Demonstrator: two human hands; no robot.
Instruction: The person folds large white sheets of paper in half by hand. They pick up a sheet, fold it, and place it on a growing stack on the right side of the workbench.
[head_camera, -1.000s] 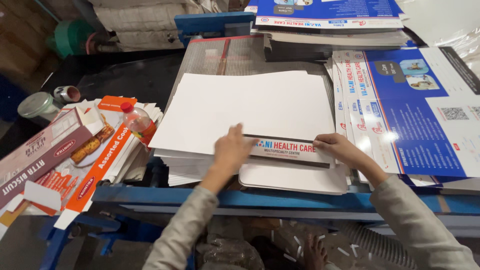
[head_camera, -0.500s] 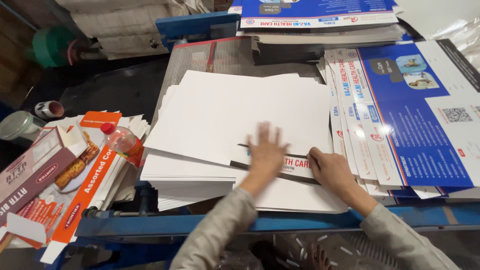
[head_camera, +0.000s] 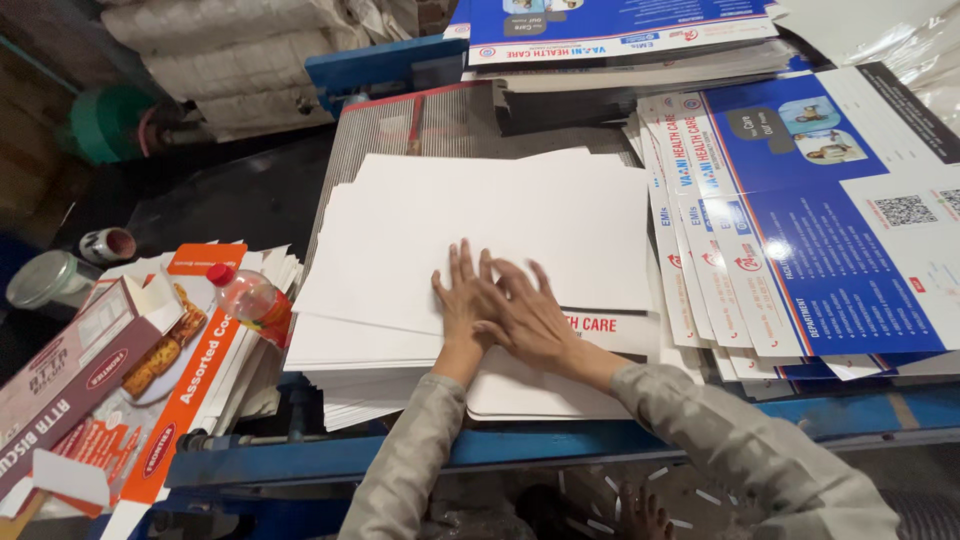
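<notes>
Two hands lay flat together on a stack of white sheets (head_camera: 480, 215) that sat on the blue surface (head_camera: 560, 445), near the stack's front edge. The left hand (head_camera: 462, 300) pressed down with its fingers spread and pointing away from the person; the right hand (head_camera: 530, 315) lay just beside it, slanted leftward, its fingers overlapping the left hand's back. Neither hand had a grip on anything: both were open, palms down on the top sheet. Under the right hand's wrist a printed sheet (head_camera: 610, 330) with red lettering poked out from beneath the white ones. To the right, touching the stack, blue-and-white printed posters (head_camera: 820, 210) were fanned out in an overlapping pile, and a second pile of the same posters (head_camera: 620, 35) sat further back. To the left lay flattened orange and maroon cartons (head_camera: 150, 390), with a small plastic bottle with a red cap (head_camera: 250, 300) resting on them. Further left stood what looked like a tin with a lid (head_camera: 45, 282), though the dim corner made it hard to tell. Grey sleeves (head_camera: 740, 450) covered both forearms.
</notes>
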